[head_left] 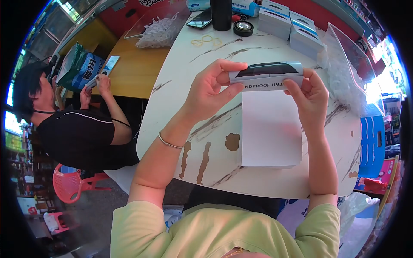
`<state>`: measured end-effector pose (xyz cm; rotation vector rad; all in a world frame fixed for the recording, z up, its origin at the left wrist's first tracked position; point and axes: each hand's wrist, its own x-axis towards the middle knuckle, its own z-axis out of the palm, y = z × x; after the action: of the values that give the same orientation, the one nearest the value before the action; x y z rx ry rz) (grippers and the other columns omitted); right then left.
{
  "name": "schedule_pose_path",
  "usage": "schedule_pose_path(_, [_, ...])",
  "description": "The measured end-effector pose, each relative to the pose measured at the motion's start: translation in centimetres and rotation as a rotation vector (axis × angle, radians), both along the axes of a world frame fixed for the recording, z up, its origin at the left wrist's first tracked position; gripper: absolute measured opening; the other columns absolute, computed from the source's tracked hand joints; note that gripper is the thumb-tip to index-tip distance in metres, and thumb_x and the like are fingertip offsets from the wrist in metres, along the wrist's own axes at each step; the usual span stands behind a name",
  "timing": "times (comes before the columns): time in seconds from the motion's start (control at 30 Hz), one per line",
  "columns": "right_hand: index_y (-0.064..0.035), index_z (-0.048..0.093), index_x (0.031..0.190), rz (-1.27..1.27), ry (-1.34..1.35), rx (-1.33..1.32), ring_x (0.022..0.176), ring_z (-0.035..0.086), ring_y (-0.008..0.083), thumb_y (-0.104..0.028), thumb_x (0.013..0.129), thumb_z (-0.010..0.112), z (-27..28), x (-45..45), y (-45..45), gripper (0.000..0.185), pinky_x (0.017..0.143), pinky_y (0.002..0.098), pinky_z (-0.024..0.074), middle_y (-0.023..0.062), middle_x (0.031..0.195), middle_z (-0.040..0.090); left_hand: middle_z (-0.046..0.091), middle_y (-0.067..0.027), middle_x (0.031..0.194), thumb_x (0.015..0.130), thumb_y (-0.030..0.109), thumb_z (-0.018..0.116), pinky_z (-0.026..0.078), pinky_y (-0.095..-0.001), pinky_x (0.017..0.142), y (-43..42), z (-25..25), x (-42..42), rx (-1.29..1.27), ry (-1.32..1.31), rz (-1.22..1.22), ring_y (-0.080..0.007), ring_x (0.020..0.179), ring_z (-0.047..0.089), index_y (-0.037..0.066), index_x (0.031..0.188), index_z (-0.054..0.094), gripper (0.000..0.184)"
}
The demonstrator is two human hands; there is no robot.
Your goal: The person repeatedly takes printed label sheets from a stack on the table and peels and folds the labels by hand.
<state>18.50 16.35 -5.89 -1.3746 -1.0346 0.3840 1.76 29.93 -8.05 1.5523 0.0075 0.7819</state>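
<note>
Both hands hold a printed paper sheet point(266, 76) above the table, bent into a curve. A black umbrella picture and part of the words "NDPROOF UMBR" show on it. My left hand point(213, 88) pinches its left end between thumb and fingers. At the right end, my right hand point(309, 96) grips it the same way, thumb in front. Beneath the hands lies a stack of white paper sheets point(272, 129), its far edge hidden behind the held sheet.
A marbled white table point(193, 103) carries rubber bands point(207, 39), a black cylinder point(221, 15), a round black item point(243, 28), a phone point(199, 19) and stacked printed cards point(304, 36). A clear bin point(348, 73) stands right. A co-worker point(77, 129) sits left, handling a small item.
</note>
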Motion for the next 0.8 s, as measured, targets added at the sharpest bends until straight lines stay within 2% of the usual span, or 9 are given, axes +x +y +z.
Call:
schedule_pose_path(0.2, [0.0005,0.054,0.093,0.003,0.004,0.003,0.068,0.055,0.0056,-0.006,0.079,0.064,0.05,-0.05,-0.01,0.019,0.063,0.0179,0.0443,0.0048,0.077,0.063,0.058,-0.0107,0.103,0.08,-0.008,0.052,0.045,-0.0241,0.083,0.06,-0.1,-0.03,0.016,0.013,0.006,-0.013,0.097,0.055,-0.003,0.112,0.045,0.032])
schedule_pose_path(0.27, [0.0006,0.054,0.093,0.003,0.004,0.002,0.068,0.055,0.0057,-0.006,0.079,0.064,0.06,-0.06,-0.02,0.018,0.063,0.018,0.0444,0.0049,0.077,0.063,0.058,-0.0105,0.102,0.08,-0.007,0.053,0.045,-0.0224,0.079,0.1,-0.24,0.02,0.007,0.0,0.006,-0.0144,0.097,0.056,-0.001,0.11,0.047,0.031])
schedule_pose_path(0.57, [0.0007,0.054,0.093,0.003,0.001,0.002,0.069,0.056,0.0061,-0.006,0.078,0.064,0.17,-0.11,-0.03,0.018,0.064,0.018,0.0449,0.0056,0.078,0.063,0.058,-0.0105,0.102,0.081,-0.007,0.051,0.045,-0.0228,0.081,0.05,-0.19,0.03,0.006,-0.003,0.004,-0.0121,0.096,0.056,-0.002,0.111,0.046,0.031])
schedule_pose_path(0.8, [0.0011,0.055,0.092,0.009,-0.006,0.009,0.069,0.056,0.0061,-0.006,0.078,0.064,0.03,0.05,-0.03,0.018,0.063,0.0177,0.045,0.0058,0.078,0.063,0.059,-0.0108,0.101,0.081,-0.008,0.051,0.045,-0.0217,0.079,-0.03,0.02,-0.01,0.006,-0.001,-0.002,-0.0137,0.098,0.056,-0.001,0.109,0.047,0.029])
